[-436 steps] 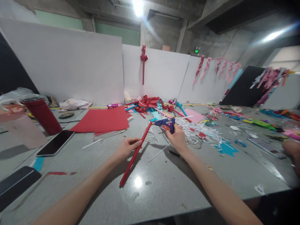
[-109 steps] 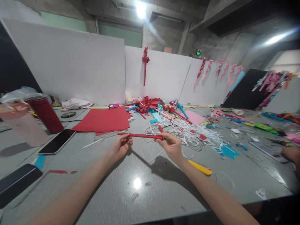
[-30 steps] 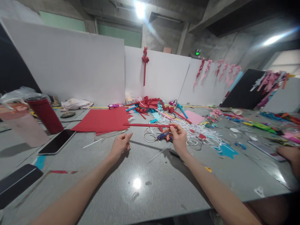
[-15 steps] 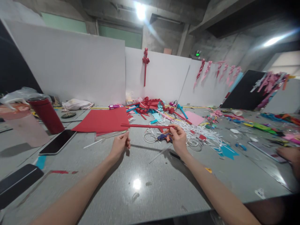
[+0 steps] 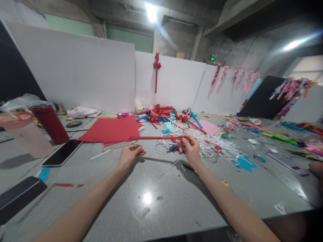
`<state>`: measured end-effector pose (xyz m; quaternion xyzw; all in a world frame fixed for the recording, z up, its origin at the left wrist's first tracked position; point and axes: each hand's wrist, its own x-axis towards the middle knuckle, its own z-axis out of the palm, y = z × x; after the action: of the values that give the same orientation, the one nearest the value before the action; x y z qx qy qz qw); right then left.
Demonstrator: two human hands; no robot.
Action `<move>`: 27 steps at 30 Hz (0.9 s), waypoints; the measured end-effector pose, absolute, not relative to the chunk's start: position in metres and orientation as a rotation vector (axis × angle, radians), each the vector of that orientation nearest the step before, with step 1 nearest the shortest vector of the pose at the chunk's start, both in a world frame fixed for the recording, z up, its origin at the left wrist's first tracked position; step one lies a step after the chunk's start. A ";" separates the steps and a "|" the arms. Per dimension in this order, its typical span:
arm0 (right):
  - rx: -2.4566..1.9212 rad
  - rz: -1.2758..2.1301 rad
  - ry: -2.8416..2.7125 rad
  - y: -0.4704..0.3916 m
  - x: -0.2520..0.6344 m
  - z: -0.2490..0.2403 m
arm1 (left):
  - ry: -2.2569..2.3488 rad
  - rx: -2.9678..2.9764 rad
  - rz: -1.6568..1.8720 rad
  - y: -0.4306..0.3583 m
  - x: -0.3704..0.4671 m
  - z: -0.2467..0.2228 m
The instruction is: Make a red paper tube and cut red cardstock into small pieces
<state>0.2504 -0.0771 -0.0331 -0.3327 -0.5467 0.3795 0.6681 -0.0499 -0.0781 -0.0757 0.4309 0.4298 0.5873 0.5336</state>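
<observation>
My right hand [image 5: 192,150] pinches the right end of a thin, straight red stick [image 5: 153,137], possibly rolled paper. The stick is nearly level above the table, its left end in front of a stack of red paper sheets [image 5: 111,129]. Below that left end is my left hand [image 5: 131,155], holding nothing that I can see, its fingers reaching loosely to the right and apart from the stick. Between the hands and behind the stick lies a blue glue gun [image 5: 174,147] with an orange part, beside a coiled white cord [image 5: 160,147].
White paper strips [image 5: 202,139], red and blue scraps cover the table's back middle. At left stand a pink jug [image 5: 27,137] and red bottle [image 5: 51,126], near a phone [image 5: 63,153] and a black case [image 5: 21,196]. Another person's hand [image 5: 316,168] is at the right edge.
My left hand has turned flatter, its fingers unfolding to the right. The red stick has dipped slightly in my right hand. The other person's hand has drawn back to the right.
</observation>
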 end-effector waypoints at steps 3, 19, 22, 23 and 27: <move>-0.731 0.869 -1.248 -0.078 0.250 -0.033 | 1.026 0.970 1.410 -0.077 -0.050 -0.076; -0.723 0.888 -1.267 -0.080 0.250 -0.033 | 0.919 0.836 1.409 -0.074 -0.049 -0.079; -0.729 0.879 -1.261 -0.078 0.250 -0.034 | 0.892 0.886 1.399 -0.075 -0.049 -0.079; -0.730 0.877 -1.259 -0.078 0.250 -0.034 | 0.892 0.896 1.391 -0.076 -0.049 -0.079; -0.745 0.865 -1.258 -0.079 0.249 -0.032 | 0.922 0.895 1.364 -0.077 -0.049 -0.078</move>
<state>0.2494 -0.0787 -0.0321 -0.3294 -0.5560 0.3823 0.6604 -0.0491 -0.0766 -0.0785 0.3848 0.3964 0.5865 0.5922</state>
